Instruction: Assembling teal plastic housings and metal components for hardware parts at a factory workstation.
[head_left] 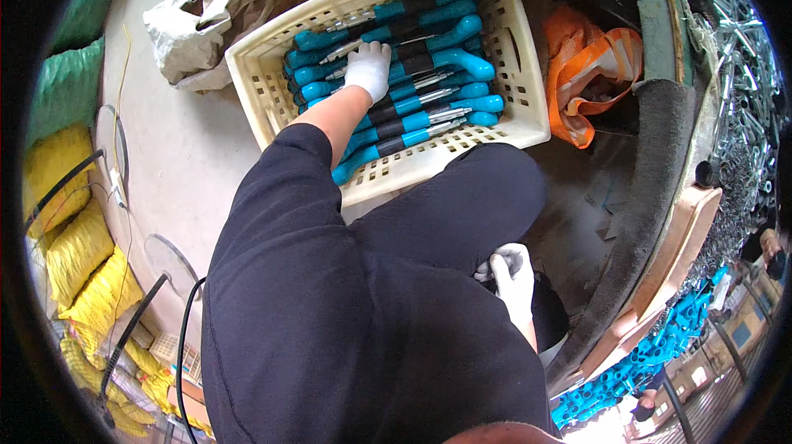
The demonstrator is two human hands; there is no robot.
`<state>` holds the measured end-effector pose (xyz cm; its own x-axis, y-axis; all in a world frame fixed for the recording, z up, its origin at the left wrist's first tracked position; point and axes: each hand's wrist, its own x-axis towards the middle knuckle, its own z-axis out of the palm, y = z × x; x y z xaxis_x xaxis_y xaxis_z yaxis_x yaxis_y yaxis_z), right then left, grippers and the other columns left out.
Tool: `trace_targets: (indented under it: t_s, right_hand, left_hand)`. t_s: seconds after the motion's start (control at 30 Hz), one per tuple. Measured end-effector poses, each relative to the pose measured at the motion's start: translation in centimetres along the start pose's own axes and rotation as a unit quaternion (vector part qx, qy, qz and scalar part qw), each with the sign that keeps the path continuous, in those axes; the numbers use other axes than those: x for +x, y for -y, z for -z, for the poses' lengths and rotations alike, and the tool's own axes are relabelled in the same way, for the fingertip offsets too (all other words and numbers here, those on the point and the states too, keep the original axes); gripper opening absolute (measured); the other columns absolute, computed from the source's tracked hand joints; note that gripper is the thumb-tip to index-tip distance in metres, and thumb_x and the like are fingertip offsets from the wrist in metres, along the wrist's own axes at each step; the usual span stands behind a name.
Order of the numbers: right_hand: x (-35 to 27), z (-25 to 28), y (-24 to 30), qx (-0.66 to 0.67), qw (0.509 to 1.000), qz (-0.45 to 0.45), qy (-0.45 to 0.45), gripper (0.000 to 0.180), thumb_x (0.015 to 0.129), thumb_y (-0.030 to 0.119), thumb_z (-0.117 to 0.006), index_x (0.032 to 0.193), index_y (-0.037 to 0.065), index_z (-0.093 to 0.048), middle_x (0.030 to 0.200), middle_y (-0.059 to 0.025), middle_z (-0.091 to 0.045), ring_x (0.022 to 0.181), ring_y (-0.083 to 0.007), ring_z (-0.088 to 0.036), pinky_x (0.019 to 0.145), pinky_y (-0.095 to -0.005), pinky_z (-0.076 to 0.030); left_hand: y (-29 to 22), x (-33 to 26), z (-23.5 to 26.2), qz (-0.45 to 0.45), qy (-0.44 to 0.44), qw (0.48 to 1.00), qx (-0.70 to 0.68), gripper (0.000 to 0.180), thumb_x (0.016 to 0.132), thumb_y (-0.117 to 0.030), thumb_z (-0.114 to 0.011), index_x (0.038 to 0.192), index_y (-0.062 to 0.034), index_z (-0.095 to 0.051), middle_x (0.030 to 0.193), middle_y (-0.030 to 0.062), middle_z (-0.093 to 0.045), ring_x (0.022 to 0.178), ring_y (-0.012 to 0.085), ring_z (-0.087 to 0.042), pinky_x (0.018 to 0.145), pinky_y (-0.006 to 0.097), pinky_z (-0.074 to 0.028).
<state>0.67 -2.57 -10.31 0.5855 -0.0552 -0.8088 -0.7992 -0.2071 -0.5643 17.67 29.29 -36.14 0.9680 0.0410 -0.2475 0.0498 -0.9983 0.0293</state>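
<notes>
My left hand (368,68), in a white glove, reaches into a cream plastic crate (247,73) and rests on several blue-handled tools (429,60) with black grips and metal shafts, laid in rows. I cannot tell whether its fingers grip one. My right hand (511,275), also in a white glove, lies loosely curled against my dark trouser leg near my lap, with nothing visible in it.
A crumpled grey-beige bag (206,15) lies left of the crate, an orange bag (590,73) to its right. Yellow sacks (78,254) and green sacks (66,81) line the left edge. More blue parts (652,353) and metal pieces (738,73) sit at the right.
</notes>
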Motion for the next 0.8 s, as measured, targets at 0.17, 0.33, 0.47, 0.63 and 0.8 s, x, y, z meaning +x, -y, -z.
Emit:
trace_targets:
  t_s: [0.17,0.33,0.47,0.63,0.8]
  right_hand:
    - [0.2,0.4,-0.8,0.027,0.999,0.006,0.017,0.012,0.094,0.005,-0.052,0.105,0.003,-0.048,0.079,-0.0086,-0.06,0.068,-0.0122,-0.061,0.065,-0.0241,-0.053]
    - [0.3,0.6,-0.8,0.02,0.999,0.013,0.021,0.012,0.094,0.005,-0.052,0.105,0.003,-0.048,0.079,-0.0082,-0.06,0.068,-0.012,-0.061,0.066,-0.0243,-0.054]
    - [0.4,0.7,-0.6,0.035,0.999,0.001,0.025,0.013,0.094,0.005,-0.053,0.106,0.003,-0.048,0.08,-0.008,-0.061,0.069,-0.0121,-0.061,0.066,-0.0243,-0.054]
    - [0.4,0.6,-0.4,0.029,0.999,-0.017,0.025,0.013,0.094,0.006,-0.054,0.105,0.002,-0.049,0.08,-0.0084,-0.061,0.069,-0.0124,-0.062,0.067,-0.0246,-0.054]
    - [0.5,0.8,-0.5,0.029,0.999,0.0,0.024,0.012,0.093,0.005,-0.054,0.104,0.002,-0.049,0.079,-0.0085,-0.061,0.068,-0.0126,-0.062,0.067,-0.0249,-0.054]
  left_hand:
    - [0.2,0.7,2.0,-0.004,0.01,0.998,-0.055,0.047,0.071,-0.01,-0.066,0.116,-0.0046,-0.052,0.106,0.0161,-0.055,0.099,0.0321,-0.059,0.078,0.043,-0.051]
    - [0.9,1.1,4.1,0.008,0.042,0.992,-0.12,0.058,0.068,-0.018,-0.071,0.121,-0.0028,-0.053,0.112,0.0183,-0.054,0.106,0.0343,-0.057,0.085,0.044,-0.051]
    - [-0.3,0.1,3.9,0.042,0.023,0.998,-0.038,0.059,0.07,-0.033,-0.073,0.12,-0.0068,-0.056,0.106,0.0132,-0.056,0.102,0.0307,-0.056,0.08,0.042,-0.051]
    - [-0.5,0.3,1.7,-0.018,-0.144,0.987,-0.069,0.05,0.067,-0.024,-0.076,0.112,-0.0098,-0.057,0.102,0.0116,-0.056,0.099,0.0299,-0.055,0.079,0.042,-0.046]
    - [-1.0,0.6,1.8,-0.051,-0.124,0.985,-0.109,0.038,0.069,-0.019,-0.071,0.103,-0.0092,-0.058,0.096,0.0111,-0.056,0.094,0.029,-0.058,0.074,0.042,-0.05]
